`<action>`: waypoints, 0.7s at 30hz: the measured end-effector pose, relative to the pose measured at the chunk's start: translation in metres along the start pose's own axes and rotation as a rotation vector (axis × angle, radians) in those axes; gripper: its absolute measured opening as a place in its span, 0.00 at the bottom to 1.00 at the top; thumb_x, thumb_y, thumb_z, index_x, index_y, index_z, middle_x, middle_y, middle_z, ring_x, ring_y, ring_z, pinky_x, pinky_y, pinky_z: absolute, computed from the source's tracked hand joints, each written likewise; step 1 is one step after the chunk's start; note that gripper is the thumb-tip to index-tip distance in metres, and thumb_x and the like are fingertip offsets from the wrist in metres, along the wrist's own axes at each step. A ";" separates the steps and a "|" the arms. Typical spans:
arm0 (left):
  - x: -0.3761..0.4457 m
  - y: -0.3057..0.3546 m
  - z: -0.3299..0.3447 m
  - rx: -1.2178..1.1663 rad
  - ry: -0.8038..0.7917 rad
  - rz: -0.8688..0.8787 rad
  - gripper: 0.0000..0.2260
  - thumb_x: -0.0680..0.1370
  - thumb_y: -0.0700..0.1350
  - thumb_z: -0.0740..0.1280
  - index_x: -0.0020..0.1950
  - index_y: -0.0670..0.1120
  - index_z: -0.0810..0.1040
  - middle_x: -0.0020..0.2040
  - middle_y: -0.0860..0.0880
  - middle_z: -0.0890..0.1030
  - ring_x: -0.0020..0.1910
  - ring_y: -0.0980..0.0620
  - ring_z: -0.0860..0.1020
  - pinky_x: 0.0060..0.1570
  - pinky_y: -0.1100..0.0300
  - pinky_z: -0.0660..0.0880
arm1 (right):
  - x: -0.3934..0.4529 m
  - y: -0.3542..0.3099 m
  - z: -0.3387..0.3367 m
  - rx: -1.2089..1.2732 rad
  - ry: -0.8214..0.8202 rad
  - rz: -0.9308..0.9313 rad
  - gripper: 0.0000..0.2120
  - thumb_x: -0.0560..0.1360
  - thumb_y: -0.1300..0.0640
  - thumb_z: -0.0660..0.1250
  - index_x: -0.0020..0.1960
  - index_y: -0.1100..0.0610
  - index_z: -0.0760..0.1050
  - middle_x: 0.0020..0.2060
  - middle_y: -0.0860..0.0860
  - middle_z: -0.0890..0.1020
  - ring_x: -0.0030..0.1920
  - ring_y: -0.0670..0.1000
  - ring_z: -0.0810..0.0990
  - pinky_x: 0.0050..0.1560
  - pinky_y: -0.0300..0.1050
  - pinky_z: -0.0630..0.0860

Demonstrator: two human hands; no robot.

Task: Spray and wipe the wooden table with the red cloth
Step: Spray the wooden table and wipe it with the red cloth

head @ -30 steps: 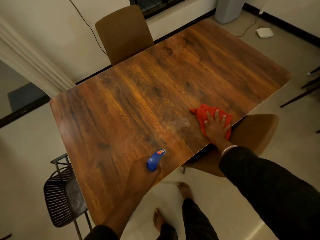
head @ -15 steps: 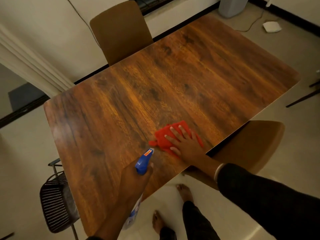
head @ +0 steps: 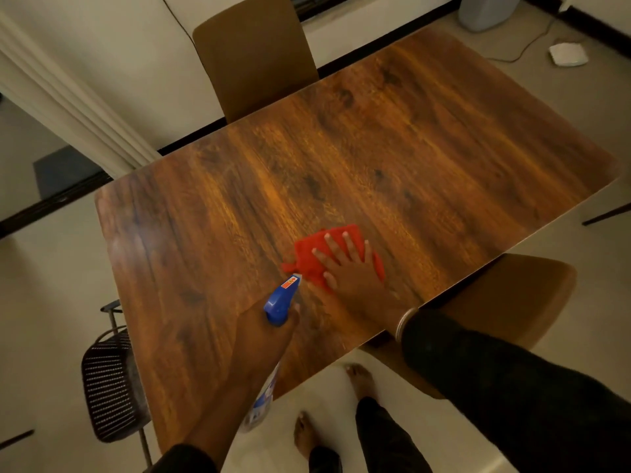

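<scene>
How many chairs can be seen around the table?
3: one brown chair at the far side, one tucked under the near right edge, one black mesh chair at the left end.

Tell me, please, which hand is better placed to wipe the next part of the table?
The right hand. It lies flat, fingers spread, on the red cloth on the wooden table. The left hand is closed around the blue spray bottle.

Red cloth (head: 319, 256): crumpled, flat on the wooden table (head: 392, 148), near its 6 o'clock edge, partly covered. Table: dark brown grain, rounded corners, hazy patch at its 9 o'clock end. Spray bottle (head: 280, 302): blue trigger head, nozzle toward 1 o'clock, just beside the cloth; clear body hangs below the table edge.
</scene>
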State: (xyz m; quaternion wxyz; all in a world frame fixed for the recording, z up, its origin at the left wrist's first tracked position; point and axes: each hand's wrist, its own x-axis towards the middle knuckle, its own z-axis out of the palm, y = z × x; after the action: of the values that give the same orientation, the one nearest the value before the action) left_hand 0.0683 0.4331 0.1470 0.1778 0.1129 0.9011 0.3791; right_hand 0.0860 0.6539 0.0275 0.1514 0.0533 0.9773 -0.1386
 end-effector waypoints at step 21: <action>0.012 -0.021 -0.024 -0.090 0.058 -0.192 0.06 0.77 0.57 0.67 0.41 0.60 0.76 0.32 0.54 0.81 0.35 0.55 0.82 0.34 0.59 0.76 | -0.031 0.047 -0.021 -0.004 -0.022 0.146 0.29 0.88 0.41 0.47 0.85 0.41 0.40 0.85 0.51 0.37 0.84 0.64 0.36 0.79 0.75 0.45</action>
State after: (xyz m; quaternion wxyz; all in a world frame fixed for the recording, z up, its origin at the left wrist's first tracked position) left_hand 0.0462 0.4072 0.1445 0.1921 0.0069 0.8945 0.4036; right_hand 0.1166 0.7026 0.0446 0.1719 0.1225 0.9693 -0.1258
